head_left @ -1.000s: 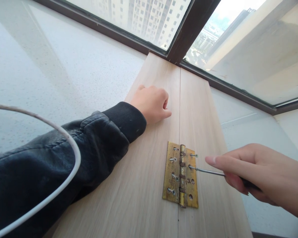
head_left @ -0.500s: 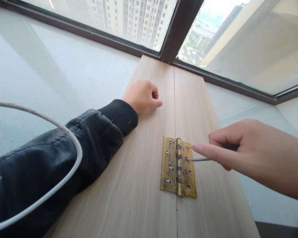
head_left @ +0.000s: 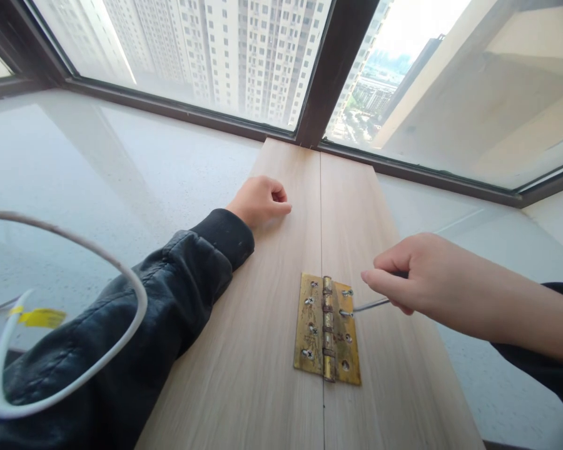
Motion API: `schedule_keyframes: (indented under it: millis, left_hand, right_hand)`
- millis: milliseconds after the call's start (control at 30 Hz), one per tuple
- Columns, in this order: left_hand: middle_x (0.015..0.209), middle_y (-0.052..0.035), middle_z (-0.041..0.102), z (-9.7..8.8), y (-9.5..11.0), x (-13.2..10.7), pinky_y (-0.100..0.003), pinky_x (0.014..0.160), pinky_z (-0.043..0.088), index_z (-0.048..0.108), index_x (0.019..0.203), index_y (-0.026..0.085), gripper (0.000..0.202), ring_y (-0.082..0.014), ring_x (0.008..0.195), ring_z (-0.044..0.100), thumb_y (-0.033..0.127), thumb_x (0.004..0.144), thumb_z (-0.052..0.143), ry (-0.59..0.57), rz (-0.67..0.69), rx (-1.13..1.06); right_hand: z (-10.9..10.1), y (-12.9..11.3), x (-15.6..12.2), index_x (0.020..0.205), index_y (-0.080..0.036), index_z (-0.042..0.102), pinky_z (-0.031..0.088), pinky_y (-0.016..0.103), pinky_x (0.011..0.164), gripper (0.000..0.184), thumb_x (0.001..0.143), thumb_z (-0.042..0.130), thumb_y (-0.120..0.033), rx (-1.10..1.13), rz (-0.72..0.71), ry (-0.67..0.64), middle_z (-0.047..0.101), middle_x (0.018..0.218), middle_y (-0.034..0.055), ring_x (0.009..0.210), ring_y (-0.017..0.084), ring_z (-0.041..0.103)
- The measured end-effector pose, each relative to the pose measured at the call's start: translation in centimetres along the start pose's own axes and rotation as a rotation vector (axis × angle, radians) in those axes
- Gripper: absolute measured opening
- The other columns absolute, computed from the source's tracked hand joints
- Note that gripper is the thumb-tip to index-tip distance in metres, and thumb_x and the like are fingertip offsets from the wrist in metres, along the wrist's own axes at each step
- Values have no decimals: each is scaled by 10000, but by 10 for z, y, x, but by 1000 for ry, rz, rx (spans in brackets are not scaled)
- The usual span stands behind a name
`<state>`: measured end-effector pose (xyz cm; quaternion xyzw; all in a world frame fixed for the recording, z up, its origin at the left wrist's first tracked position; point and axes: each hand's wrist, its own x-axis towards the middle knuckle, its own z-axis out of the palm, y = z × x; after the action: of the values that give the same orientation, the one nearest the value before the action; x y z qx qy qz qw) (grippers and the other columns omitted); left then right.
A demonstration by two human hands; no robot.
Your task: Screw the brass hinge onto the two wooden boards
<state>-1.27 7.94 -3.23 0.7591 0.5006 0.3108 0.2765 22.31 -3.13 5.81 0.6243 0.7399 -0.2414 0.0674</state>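
Note:
A brass hinge (head_left: 327, 329) joins two light wooden boards (head_left: 263, 350) lying side by side on a white sill. My right hand (head_left: 410, 281) is closed round a screwdriver (head_left: 370, 305), whose metal tip meets a screw on the hinge's right leaf. My left hand (head_left: 259, 200) rests as a fist on the left board, beyond the hinge, its arm in a black sleeve lying across that board. Whether the fist holds anything is hidden.
A white cable (head_left: 98, 369) with a yellow tag (head_left: 41, 317) loops in front of my left arm. The white sill (head_left: 122, 169) runs to a dark window frame (head_left: 328, 69), with high-rise buildings outside. The boards' far end touches the frame.
My right hand has shifted grip along the screwdriver, with the tip staying on the same screw. The view tilted up, showing more window. My left fist stayed on the board.

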Motion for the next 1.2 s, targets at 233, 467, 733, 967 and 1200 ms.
schedule_keyframes:
  millis: [233,467,733,967,1200]
  left_hand:
    - [636,-9,609,-2,0,-4,-256,600,393,649,674,121,127,-104,611,525,238,722,641,-58,36,-46]
    - [659,0,603,4,11,-15,-251,615,396,633,690,133,143,-96,632,520,261,755,638,-163,159,-54]
    - [636,13,633,-5,68,-39,-210,534,395,657,728,137,112,-71,572,494,237,774,676,-367,262,-214]
    - [834,-53,716,9,86,-62,-200,655,505,725,865,117,88,-91,701,614,172,842,660,-596,562,-239]
    - [866,-81,689,16,82,-73,-212,687,530,720,1021,111,191,-119,755,648,171,904,582,-551,693,-138]
  right_hand:
    - [-2,43,35,625,-141,532,276,207,416,444,948,497,-443,472,23,242,520,609,6,438,51,338]
    - [48,46,70,859,-126,549,333,173,412,406,1001,445,-491,764,-57,430,491,669,-34,457,45,374]
    - [52,40,60,718,-128,559,462,230,571,354,946,588,-398,568,-201,486,502,619,-44,548,80,490]
    - [53,37,61,705,-130,556,457,236,577,370,954,572,-404,506,-210,475,507,611,-42,544,84,490]
    - [53,37,60,687,-135,554,430,233,561,409,941,573,-455,511,-239,465,511,609,-38,534,84,469]
